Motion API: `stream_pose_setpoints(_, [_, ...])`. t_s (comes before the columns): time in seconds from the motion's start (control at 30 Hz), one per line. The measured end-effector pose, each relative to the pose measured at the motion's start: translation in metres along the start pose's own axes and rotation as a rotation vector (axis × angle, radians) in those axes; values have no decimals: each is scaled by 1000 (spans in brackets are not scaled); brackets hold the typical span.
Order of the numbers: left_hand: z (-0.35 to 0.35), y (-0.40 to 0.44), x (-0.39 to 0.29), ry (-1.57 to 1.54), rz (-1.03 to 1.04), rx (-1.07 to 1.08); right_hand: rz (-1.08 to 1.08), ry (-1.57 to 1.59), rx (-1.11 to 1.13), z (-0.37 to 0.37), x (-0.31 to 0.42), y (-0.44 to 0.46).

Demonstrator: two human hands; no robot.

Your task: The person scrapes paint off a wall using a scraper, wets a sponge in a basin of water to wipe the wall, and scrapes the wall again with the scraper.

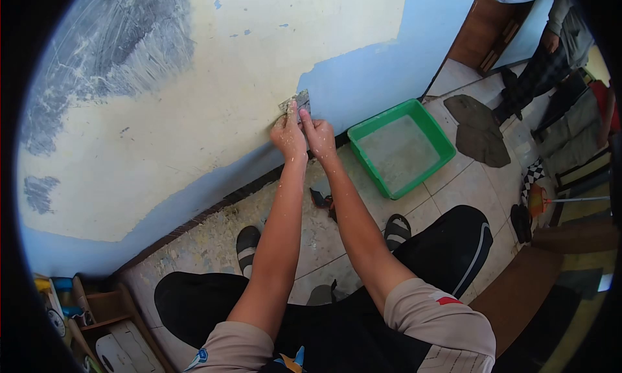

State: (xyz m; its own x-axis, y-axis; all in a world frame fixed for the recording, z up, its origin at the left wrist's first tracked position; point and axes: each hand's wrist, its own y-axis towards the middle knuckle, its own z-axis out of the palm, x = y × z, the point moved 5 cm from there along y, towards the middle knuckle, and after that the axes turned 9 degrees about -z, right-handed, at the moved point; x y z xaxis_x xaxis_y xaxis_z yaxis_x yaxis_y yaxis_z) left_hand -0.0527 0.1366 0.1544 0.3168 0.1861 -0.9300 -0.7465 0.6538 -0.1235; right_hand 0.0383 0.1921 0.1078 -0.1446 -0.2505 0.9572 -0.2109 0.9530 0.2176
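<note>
Both my hands are closed together on a flat paint scraper (302, 99) whose speckled blade lies against the wall. My left hand (288, 137) has fingers stretched along the blade, and my right hand (319, 136) grips close beside it. The handle is mostly hidden by my fingers. Around the blade, light blue paint (353, 78) meets a bared cream patch (227, 94) with a ragged edge. Pale flecks cling to my hands and forearms.
A green basin (447, 146) of cloudy water stands right of my hands. Paint flakes (194, 250) litter the tiles along the wall. A brown cloth (478, 130) lies farther right, near another person (547, 55). A wooden shelf (103, 305) stands at lower left.
</note>
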Motion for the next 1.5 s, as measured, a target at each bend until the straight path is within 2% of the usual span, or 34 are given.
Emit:
stream_pose_setpoints(0.17, [-13, -5, 4, 68, -9, -87, 69, 16, -49, 4, 21, -31])
stream_pose_setpoints(0.23, [-27, -7, 15, 242, -51, -144, 137, 38, -40, 7, 13, -46])
stream_pose_setpoints(0.27, [-33, -9, 21, 245, -48, -142, 137, 42, -42, 8, 10, -53])
stream_pose_setpoints(0.33, [-45, -6, 43, 265, -166, -130, 207, 39, -54, 12, -9, -64])
stream_pose_setpoints(0.43, [-57, -1, 63, 303, -188, -101, 208, 14, -31, 15, -29, -69])
stream_pose_setpoints(0.97, [-50, -2, 76, 119, -241, -88, 176, -128, 25, 12, -49, -55])
stream_pose_setpoints(1.07, [-35, -10, 46, 106, -267, -117, 154, -112, -2, 14, -46, -37])
stream_pose_setpoints(1.13, [-12, -8, 8, -90, -98, -28, 38, -139, 41, 7, -10, -12])
stream_pose_setpoints(1.23, [3, -4, -12, -61, -24, -19, 16, 16, -29, 0, 25, -6])
stream_pose_setpoints(1.37, [-3, -7, -8, -13, -53, -67, 54, -30, -48, -4, 37, -24])
stream_pose_setpoints(1.5, [-26, -12, 18, 78, -133, -85, 127, -21, 9, 6, -1, -42])
